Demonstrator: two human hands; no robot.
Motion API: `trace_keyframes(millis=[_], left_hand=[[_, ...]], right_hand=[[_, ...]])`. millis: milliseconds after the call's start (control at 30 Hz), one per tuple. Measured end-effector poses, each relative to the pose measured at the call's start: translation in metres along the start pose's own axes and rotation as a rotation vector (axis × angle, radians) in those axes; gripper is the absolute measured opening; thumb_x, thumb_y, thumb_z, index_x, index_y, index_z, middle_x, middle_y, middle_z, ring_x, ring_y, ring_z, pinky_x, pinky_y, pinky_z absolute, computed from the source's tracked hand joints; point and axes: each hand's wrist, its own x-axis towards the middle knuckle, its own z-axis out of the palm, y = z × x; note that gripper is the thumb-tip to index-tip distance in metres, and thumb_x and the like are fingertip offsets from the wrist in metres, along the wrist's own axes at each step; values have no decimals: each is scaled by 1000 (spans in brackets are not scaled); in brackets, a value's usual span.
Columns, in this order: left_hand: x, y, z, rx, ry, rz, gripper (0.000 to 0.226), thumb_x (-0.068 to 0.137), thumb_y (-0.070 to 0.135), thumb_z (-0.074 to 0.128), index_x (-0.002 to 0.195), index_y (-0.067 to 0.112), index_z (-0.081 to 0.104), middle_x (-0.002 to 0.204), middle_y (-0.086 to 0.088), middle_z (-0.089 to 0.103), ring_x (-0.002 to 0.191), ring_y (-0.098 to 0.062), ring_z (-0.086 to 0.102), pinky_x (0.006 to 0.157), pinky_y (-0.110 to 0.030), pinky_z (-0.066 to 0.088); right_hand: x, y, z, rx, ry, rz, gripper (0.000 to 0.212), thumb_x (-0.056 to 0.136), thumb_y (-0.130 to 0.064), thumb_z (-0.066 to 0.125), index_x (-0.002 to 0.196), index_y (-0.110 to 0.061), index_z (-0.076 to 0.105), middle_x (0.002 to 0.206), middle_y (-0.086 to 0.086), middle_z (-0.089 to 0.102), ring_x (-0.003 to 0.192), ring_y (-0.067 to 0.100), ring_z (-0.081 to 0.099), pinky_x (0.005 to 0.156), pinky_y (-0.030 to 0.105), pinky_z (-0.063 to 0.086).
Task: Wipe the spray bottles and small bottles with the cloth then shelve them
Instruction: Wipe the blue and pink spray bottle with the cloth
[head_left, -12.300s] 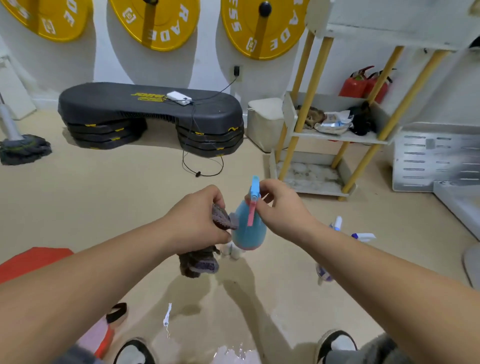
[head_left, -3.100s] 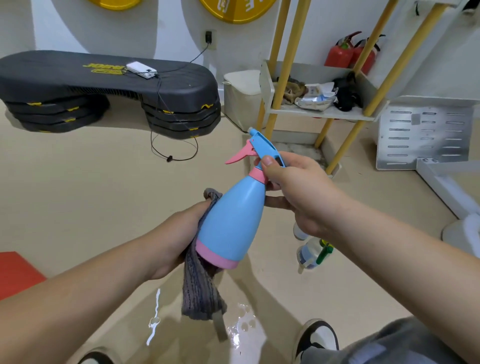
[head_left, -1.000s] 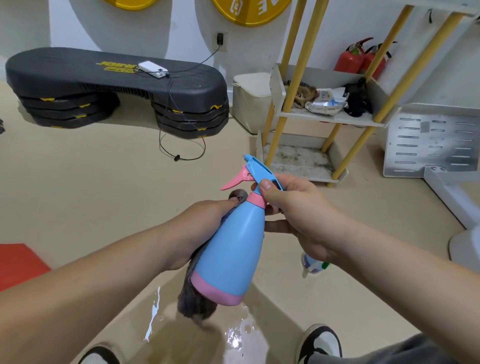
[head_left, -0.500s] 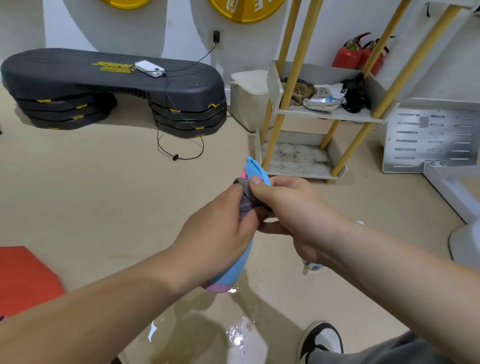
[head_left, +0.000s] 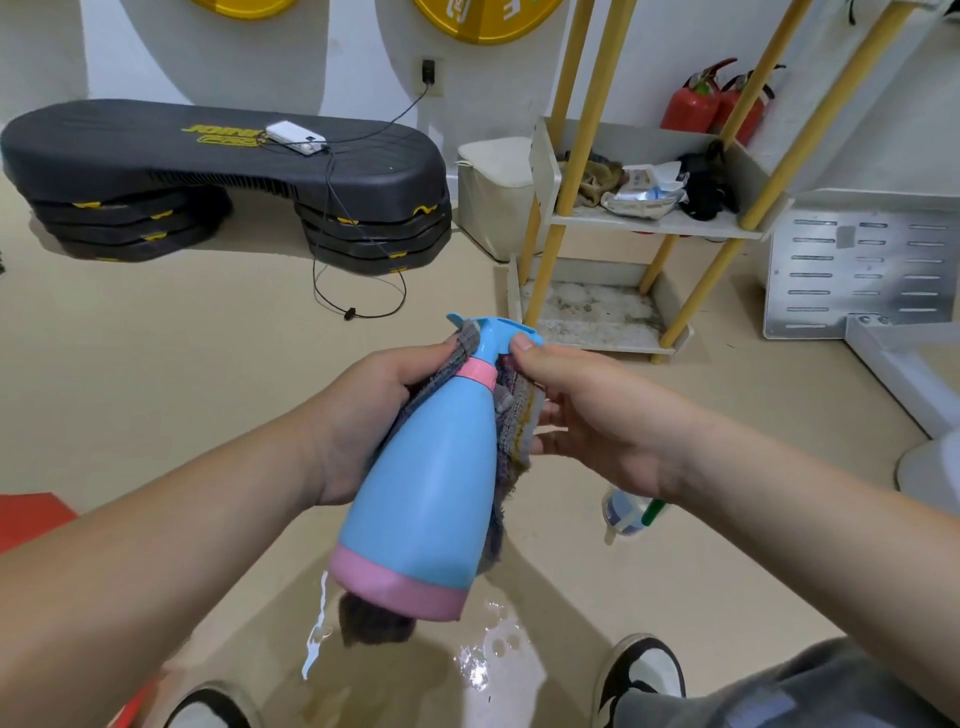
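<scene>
Centrally, left hand wrapping cloth round spray bottle, right hand pinching nozzle

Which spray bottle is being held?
The blue bottle with pink collar and base: left hand and right hand grip it, grey cloth behind. The clear bottle with a green part is on the floor.

On beige floor: puddle below the right fingers, small bottle lying just beneath them. Beyond the fingers, shelf with yellow legs; rags and packets on its middle tier, bottom tier stained.
</scene>
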Motion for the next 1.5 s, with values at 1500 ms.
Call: trace_keyframes(millis=[1500], left_hand=[[24,-48,-3,932,345,521,30,98,63,45,115,39,55,106,11,72,97,-16,70,85,-45,58]], right_hand=[[3,-12,13,-161,364,-31,43,101,-36,63,96,5,74,69,6,67,60,19,52,55,29,42]])
